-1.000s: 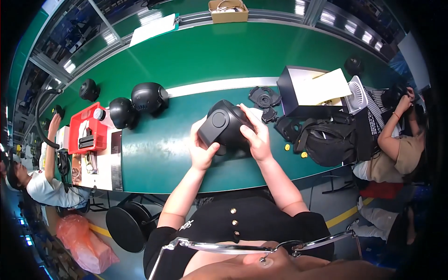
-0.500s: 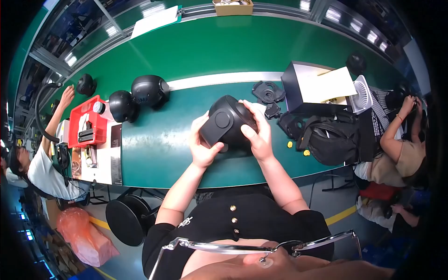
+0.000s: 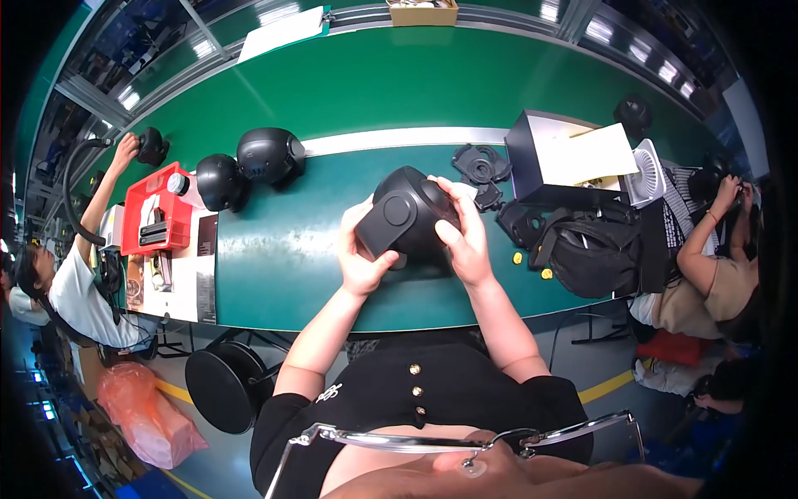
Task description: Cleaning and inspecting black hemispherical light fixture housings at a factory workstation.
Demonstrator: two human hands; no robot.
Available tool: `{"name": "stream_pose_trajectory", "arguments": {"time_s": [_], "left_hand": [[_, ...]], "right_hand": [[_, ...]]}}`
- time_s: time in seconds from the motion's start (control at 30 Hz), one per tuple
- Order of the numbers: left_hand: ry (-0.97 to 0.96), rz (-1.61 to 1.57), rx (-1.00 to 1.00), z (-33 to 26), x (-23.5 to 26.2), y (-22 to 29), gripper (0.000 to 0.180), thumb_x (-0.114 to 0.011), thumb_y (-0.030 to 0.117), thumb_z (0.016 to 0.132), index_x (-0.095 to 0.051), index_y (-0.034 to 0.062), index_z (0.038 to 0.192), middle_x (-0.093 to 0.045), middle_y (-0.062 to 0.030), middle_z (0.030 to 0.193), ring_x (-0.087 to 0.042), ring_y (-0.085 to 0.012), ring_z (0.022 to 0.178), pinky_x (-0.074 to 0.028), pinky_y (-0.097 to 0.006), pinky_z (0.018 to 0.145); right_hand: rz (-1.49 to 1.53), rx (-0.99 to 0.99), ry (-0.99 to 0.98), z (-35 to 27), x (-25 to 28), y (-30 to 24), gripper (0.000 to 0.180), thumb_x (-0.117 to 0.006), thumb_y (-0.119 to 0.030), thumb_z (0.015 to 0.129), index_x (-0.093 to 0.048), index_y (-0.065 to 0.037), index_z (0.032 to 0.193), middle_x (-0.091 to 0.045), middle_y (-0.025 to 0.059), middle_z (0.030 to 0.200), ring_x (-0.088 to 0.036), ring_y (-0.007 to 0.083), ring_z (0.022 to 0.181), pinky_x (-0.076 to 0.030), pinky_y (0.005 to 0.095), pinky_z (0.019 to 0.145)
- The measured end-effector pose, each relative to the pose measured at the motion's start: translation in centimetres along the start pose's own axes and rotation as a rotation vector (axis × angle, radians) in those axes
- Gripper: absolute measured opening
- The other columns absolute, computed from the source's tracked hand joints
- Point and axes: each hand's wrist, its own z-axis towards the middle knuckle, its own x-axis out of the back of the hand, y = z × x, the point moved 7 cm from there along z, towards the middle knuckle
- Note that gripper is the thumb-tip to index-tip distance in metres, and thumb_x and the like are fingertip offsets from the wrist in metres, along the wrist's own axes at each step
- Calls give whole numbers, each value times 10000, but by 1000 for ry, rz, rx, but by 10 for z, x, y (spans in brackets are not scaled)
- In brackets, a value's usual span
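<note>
A black rounded housing is held up over the green bench between both my hands, with a flat block and a round disc on its near left side. My left hand is closed around the block's left and lower edge, thumb along the bottom. On the right side of the housing my right hand grips it, thumb on the near face and fingers over the top. Black moulded brackets lie just beyond my right hand. Two similar housings, a nearer one and a larger one, stand at the left.
To the left are a red tray and a co-worker's arm at another black housing. On the right stand an open box, a black bag, yellow pieces and a white fan. A stool stands below.
My hands keep the housing almost still; the right thumb has shifted slightly right. The co-worker's hand at the left has moved up and right onto the far black housing.
</note>
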Motion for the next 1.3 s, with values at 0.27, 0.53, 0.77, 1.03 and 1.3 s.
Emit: {"name": "stream_pose_trajectory", "arguments": {"time_s": [0.27, 0.53, 0.77, 1.03, 1.3], "left_hand": [[-49, -22, 6, 1, -6, 2, 713, -783, 340, 674, -449, 32, 1223, -446, -155, 1221, -445, -278, 1152, -349, -395, 974], [25, -141, 188, -1, -4, -2, 726, -774, 327, 685, -423, 30, 1246, -453, -137, 1232, -442, -249, 1154, -342, -378, 979], [-44, -41, 32, -3, -9, 2, 717, -773, 310, 692, -418, 31, 1249, -457, -127, 1229, -444, -247, 1150, -339, -369, 981], [34, -123, 186, -4, -7, -6, 711, -759, 315, 708, -412, -1, 1241, -465, -110, 1207, -435, -215, 1144, -323, -345, 985], [155, -176, 197, -1, 7, -12, 682, -740, 295, 732, -404, -8, 1244, -481, -104, 1181, -456, -198, 1103, -326, -332, 973]], "right_hand": [[5, 54, -20, -5, 5, -1, 590, -588, -159, 801, -350, 34, 1305, -404, 135, 1311, -397, 217, 1215, -268, 335, 1042], [48, 5, -54, -11, -4, -9, 594, -588, -143, 805, -339, 21, 1319, -394, 119, 1305, -401, 200, 1203, -301, 327, 1022], [-15, 31, 115, -9, 6, 1, 507, -615, -170, 800, -436, 11, 1239, -474, 96, 1195, -455, 183, 1115, -336, 309, 977], [39, -94, 157, -4, 12, 17, 433, -235, -300, 997, -418, 4, 1245, -470, 116, 1249, -438, 189, 1169, -313, 322, 1018], [-1187, 100, -46, -12, 46, 14, 209, -659, -73, 727, -656, -22, 930, -607, 124, 1007, -550, 279, 988, -436, 334, 855]]}}
